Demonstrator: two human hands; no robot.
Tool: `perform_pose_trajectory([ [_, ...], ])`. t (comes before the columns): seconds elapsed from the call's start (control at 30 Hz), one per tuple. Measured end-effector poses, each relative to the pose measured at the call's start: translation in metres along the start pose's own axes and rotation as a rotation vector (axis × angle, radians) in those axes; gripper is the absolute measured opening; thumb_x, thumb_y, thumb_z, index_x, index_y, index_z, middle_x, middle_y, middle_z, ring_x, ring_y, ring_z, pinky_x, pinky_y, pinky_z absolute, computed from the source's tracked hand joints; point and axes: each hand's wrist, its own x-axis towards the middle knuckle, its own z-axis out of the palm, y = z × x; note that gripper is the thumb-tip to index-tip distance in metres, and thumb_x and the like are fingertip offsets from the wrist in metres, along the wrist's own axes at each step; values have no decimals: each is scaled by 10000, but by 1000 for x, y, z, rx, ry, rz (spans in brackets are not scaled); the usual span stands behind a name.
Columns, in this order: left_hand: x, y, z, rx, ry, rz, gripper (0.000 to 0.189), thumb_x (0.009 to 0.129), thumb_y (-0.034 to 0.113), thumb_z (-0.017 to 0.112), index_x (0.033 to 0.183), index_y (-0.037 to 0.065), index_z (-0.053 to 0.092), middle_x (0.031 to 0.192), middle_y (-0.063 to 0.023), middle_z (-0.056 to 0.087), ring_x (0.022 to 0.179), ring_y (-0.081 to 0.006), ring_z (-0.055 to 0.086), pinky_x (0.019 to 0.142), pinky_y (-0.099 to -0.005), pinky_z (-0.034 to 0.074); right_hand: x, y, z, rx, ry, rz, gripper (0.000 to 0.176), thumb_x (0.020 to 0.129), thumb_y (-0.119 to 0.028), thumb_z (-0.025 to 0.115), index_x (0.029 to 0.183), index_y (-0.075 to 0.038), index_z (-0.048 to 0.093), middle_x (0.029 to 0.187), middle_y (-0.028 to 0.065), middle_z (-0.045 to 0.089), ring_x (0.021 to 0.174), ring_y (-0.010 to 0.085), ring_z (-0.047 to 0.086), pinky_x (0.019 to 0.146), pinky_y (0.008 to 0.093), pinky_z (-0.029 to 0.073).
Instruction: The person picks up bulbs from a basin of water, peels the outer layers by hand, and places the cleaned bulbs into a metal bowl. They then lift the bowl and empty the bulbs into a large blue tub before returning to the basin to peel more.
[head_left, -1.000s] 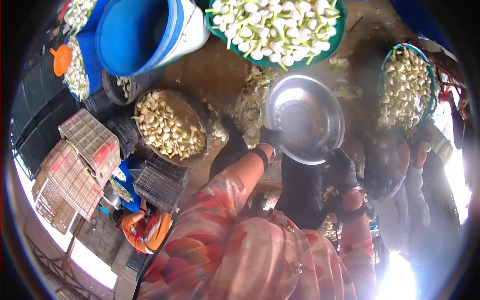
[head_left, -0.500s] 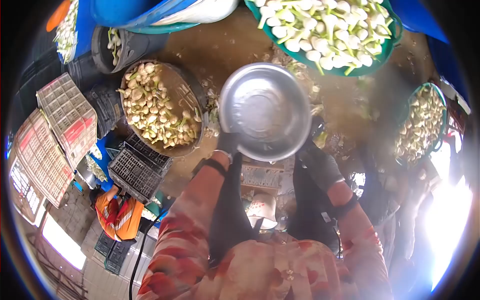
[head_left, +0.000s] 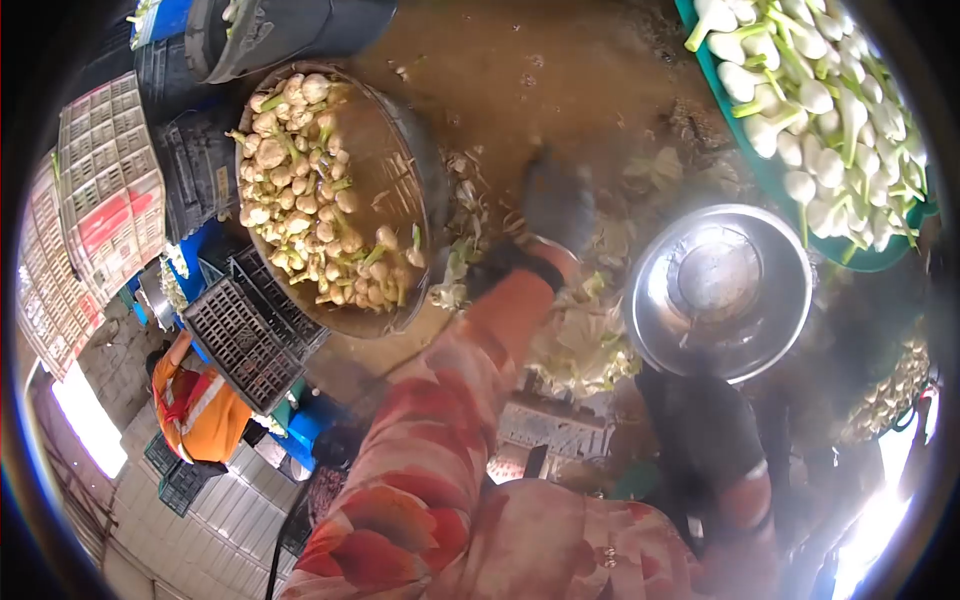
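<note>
At the far left, pale plastic crates are standing in a stack, and below them a person in an orange vest is crouching beside a black crate. Next to it, a round basin is holding brown water and a heap of peeled bulbs.

I am stretching my left hand, in a dark glove, out past the basin's right rim, over the wet ground. The hand is blurred and turned back-up, so I cannot tell whether its fingers are open or curled. Just under my wrist, a pile of pale peelings is lying on the ground.

To the right I am holding a steel bowl, mouth up and showing nothing inside, near a green tub. My right hand, also gloved, is gripping the bowl at its near rim. The tub is brimming with white bulbs on green stems.
</note>
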Motion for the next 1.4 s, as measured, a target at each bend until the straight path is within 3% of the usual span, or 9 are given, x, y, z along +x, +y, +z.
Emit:
perform_pose_trajectory([
  [0.33, 68, -149, 86, 316, 389, -447, 799, 917, 558, 455, 1488, 23, 293, 1549, -193, 289, 1430, -349, 272, 1156, -502, 214, 6, 6, -46, 102, 184, 171, 245, 874, -227, 681, 978, -8, 644, 865, 86, 667, 817, 183, 629, 775, 325, 489],
  [0.53, 17, -163, 134, 285, 518, -100, 683, 900, 479, 529, 1398, 29, 404, 1467, -234, 384, 1344, -399, 370, 1077, -547, 306, -22, -14, -38, 147, 218, 150, 322, 851, -282, 713, 1011, -13, 641, 849, 70, 661, 789, 163, 625, 752, 302, 491],
  [0.6, -24, -102, 96, 115, -32, -80, 651, 916, 483, 500, 1361, 11, 440, 1415, -247, 429, 1314, -404, 391, 1071, -560, 287, -29, -6, -22, 276, 265, 159, 358, 834, -304, 736, 1028, -17, 644, 847, 66, 659, 781, 157, 624, 744, 294, 492],
  [0.67, -79, -71, 129, 74, 280, -9, 611, 945, 453, 427, 1275, -55, 507, 1303, -291, 514, 1245, -399, 461, 1076, -498, 311, -39, -7, -17, 241, 145, 235, 382, 823, -310, 752, 1043, -16, 646, 844, 67, 656, 786, 158, 623, 745, 296, 494],
  [0.77, -132, -74, 186, 710, -29, 303, 533, 941, 384, 446, 1224, -62, 524, 1214, -255, 554, 1159, -365, 514, 1037, -455, 350, -63, -17, 10, 55, 176, 104, 419, 811, -325, 769, 1059, -10, 648, 845, 67, 654, 795, 155, 622, 746, 296, 494],
  [0.87, -146, -70, 180, 489, 80, 426, 496, 939, 373, 461, 1190, -48, 535, 1166, -216, 576, 1101, -347, 544, 1005, -443, 369, -83, -34, 36, -148, 342, -62, 428, 807, -329, 770, 1057, -2, 652, 843, 76, 658, 791, 169, 632, 740, 305, 497],
  [1.07, -88, -96, 39, -166, 119, -106, 633, 920, 476, 526, 1314, -12, 443, 1310, -254, 496, 1251, -383, 452, 1052, -503, 328, -104, -27, 61, -213, 328, -68, 395, 805, -283, 759, 1053, 7, 657, 853, 133, 656, 783, 251, 651, 721, 343, 501],
  [1.13, -60, -155, 49, 43, 416, -136, 685, 922, 511, 509, 1384, 19, 394, 1394, -275, 441, 1331, -411, 374, 1069, -513, 320, -112, -23, 67, -254, 271, -127, 388, 807, -267, 755, 1058, 10, 655, 854, 147, 653, 785, 274, 648, 718, 354, 500],
  [1.4, -153, -116, 72, 272, -5, 92, 739, 907, 493, 530, 1451, 29, 343, 1485, -265, 349, 1349, -458, 349, 1138, -488, 266, -130, -15, 80, -302, 268, -247, 388, 788, -263, 762, 1058, -5, 658, 852, 152, 651, 795, 326, 628, 734, 402, 484],
])
